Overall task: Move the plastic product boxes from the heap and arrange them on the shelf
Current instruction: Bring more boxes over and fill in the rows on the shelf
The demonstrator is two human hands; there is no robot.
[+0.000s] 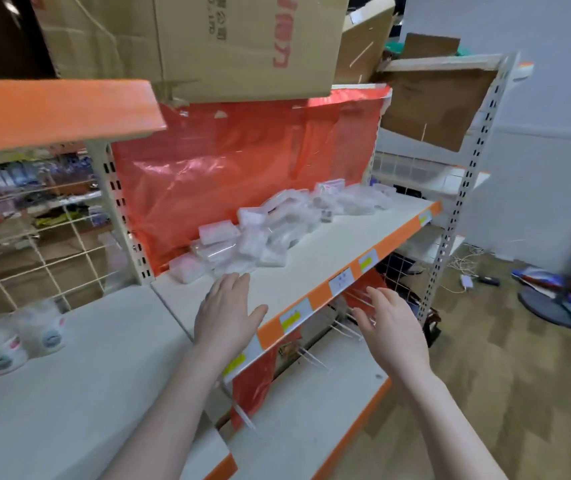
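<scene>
We hold our left hand (226,308) and right hand (393,327) flat and empty, poised to reach the heap of plastic boxes (260,230) on the shelf (329,258).

Two bare forearms reach forward from the bottom of the view, both hands empty. The left hand (226,311) sits near the centre, palm down, fingers (234,282) straight and close together pointing toward 12 o'clock, thumb spread toward 3 o'clock. The right hand (393,327) lies at 3 o'clock from it, well apart, back facing up, fingers loosely spread and slightly bent, pointing toward 11 o'clock.
</scene>
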